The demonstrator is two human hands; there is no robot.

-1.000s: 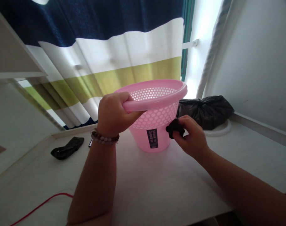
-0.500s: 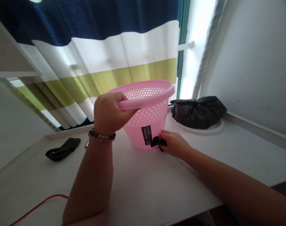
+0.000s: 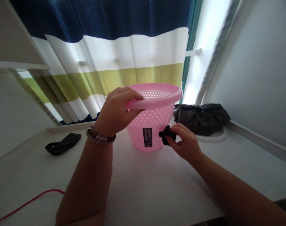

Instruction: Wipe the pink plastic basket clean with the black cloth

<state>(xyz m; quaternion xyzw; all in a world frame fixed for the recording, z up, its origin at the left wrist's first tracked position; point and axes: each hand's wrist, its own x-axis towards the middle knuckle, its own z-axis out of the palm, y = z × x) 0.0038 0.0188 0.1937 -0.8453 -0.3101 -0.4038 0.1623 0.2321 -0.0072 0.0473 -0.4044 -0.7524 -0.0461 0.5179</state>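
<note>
A pink plastic garbage bin point(image 3: 138, 138) with a perforated upper wall and a dark label point(image 3: 147, 137) stands upright on the white table point(image 3: 143, 182). My left hand point(image 3: 119, 108), a bead bracelet at its wrist, grips the bin's near left rim, thumb below and fingers above. Low by the bin's right side, my right hand point(image 3: 186, 142) is closed on a bunched black cloth point(image 3: 169, 135). The cloth is at the bin's lower wall; whether it touches there I cannot tell.
A tied black plastic bag point(image 3: 203, 119) sits on a round white lid point(image 3: 218, 137) at the back right. Left lies a folded black plastic piece point(image 3: 63, 144); a red cord point(image 3: 27, 204) runs along the front left. Behind hangs a striped curtain point(image 3: 124, 53).
My right hand has lifted slightly and shifted right with the black cloth. My left hand stays on the rim, its fingers now further over the top. The whole view has shifted a little.
</note>
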